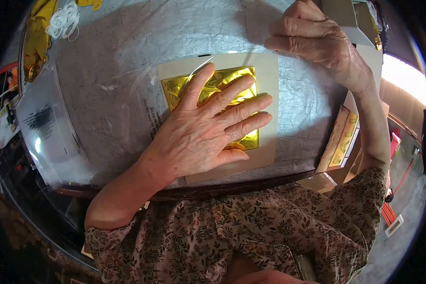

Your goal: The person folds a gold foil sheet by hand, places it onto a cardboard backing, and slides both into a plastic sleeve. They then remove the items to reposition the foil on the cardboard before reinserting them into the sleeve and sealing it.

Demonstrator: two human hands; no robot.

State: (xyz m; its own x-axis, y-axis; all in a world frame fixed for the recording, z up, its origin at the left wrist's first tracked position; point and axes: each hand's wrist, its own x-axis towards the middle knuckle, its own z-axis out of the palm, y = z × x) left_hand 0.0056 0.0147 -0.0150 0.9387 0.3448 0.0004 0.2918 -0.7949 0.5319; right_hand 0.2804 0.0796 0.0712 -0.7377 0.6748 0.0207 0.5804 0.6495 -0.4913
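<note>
My left hand (208, 118) lies flat with its fingers spread. It presses on a shiny gold foil sheet or packet (249, 137), and much of the foil is hidden under it. Beneath the foil is a beige card (268, 113). A thin white cord (197, 67) runs beside my left index finger at the card's upper edge. Up and to the right, my right hand (312, 35) is raised over the table with its fingers curled closed. Whatever its fingertips may hold is hidden.
White elastic loops (64, 21) lie in a bundle at the far left, beside gold foil (37, 47). Clear plastic bags (52, 137) cover the table's left side. Printed boxes (338, 142) stand by the right edge; an open carton (359, 23) is at the back right.
</note>
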